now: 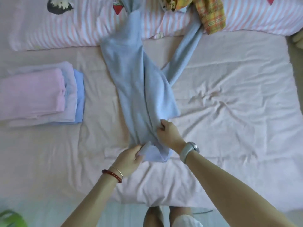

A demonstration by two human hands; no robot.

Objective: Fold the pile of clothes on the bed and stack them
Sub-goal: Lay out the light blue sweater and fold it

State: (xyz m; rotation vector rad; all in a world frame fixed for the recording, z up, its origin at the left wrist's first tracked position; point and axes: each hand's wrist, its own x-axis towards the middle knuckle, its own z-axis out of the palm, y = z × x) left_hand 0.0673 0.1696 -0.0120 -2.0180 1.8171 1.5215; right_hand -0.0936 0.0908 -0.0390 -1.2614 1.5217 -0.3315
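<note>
Now both hands grip the near end of a blue garment (137, 79) stretched along the bed (229, 95): left hand (129, 158) pinching its hem, right hand (168, 134) bunching cloth. Next, likely flattening it before folding toward the stack (39, 94).

Beyond the hands, a pink-striped quilt (65, 30); below the left wrist, something green and blurred (9, 218).

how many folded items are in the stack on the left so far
3, stacked at the bed's left side: a pink one on top, a lilac one under it, and a blue one at the bottom, only its right edge showing. More could be hidden underneath.
</note>
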